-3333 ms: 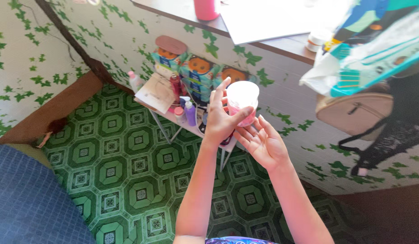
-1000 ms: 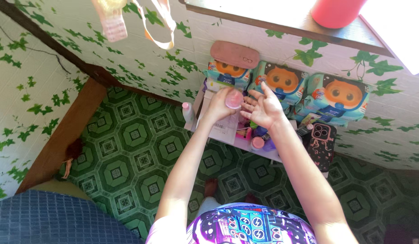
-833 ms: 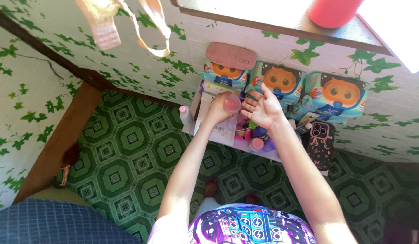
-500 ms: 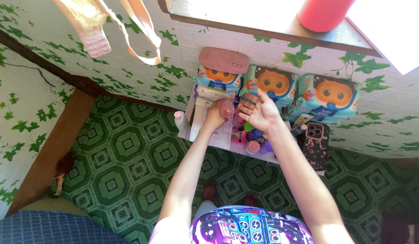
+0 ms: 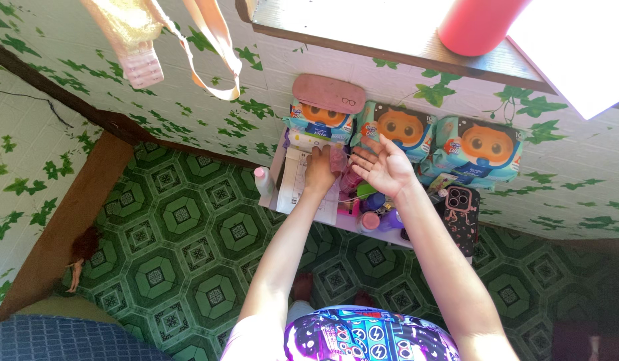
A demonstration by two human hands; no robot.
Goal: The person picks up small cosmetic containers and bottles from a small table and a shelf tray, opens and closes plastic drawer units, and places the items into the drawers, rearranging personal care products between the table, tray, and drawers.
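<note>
My left hand reaches down to a small white table by the wall, its fingers closed around a small pink jar that sits low among the things there. Beside it, my right hand is held palm up with its fingers spread and nothing in it, just above a cluster of small bottles. A printed paper sheet lies under my left wrist.
Three packs with orange cartoon faces stand against the leaf-patterned wall, a pink glasses case on top. A phone in a dark case lies at the right. A red cup stands on a shelf above. A doll lies on the green floor.
My left hand has brought the pink jar from mid-air down to the table. My right hand has come off it and opened. The view has shifted closer to the wall.
</note>
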